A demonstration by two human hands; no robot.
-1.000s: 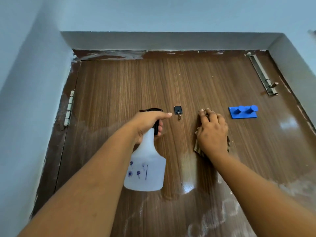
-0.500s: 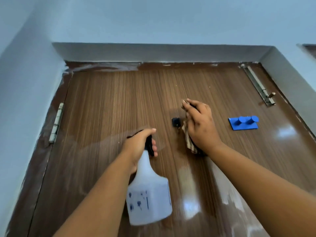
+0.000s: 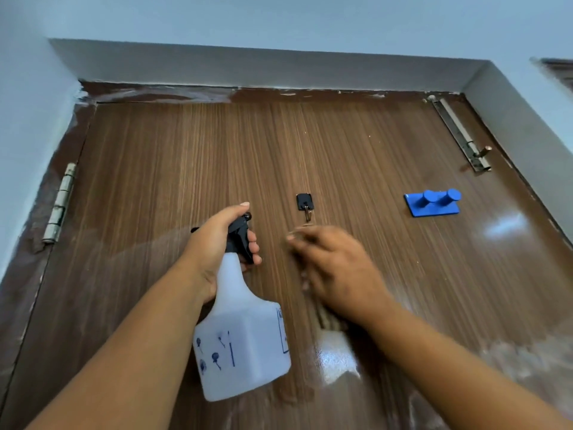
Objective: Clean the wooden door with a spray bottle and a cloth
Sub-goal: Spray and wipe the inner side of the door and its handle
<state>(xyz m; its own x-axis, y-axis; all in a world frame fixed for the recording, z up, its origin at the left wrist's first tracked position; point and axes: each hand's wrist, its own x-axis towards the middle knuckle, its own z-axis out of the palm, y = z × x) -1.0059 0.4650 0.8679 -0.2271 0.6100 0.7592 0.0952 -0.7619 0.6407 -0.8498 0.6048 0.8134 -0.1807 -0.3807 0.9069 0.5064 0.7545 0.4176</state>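
The brown wooden door (image 3: 192, 156) fills the view, glossy and wet in its lower part. My left hand (image 3: 217, 246) grips the neck and black trigger head of a white translucent spray bottle (image 3: 245, 346), nozzle toward the door. My right hand (image 3: 338, 271) is blurred by motion and presses a striped cloth (image 3: 327, 319) against the door just below a small black hook (image 3: 304, 203). Most of the cloth is hidden under the hand.
A blue double-peg hanger (image 3: 432, 203) is stuck to the door at the right. A metal latch bolt (image 3: 459, 135) runs along the upper right edge, and a hinge (image 3: 60, 203) sits on the left edge. Pale blue walls (image 3: 279, 17) frame the doorway.
My right hand with the cloth has moved down and to the right, uncovering the black hook. The left hand with the bottle has risen a little. The view has tilted slightly.
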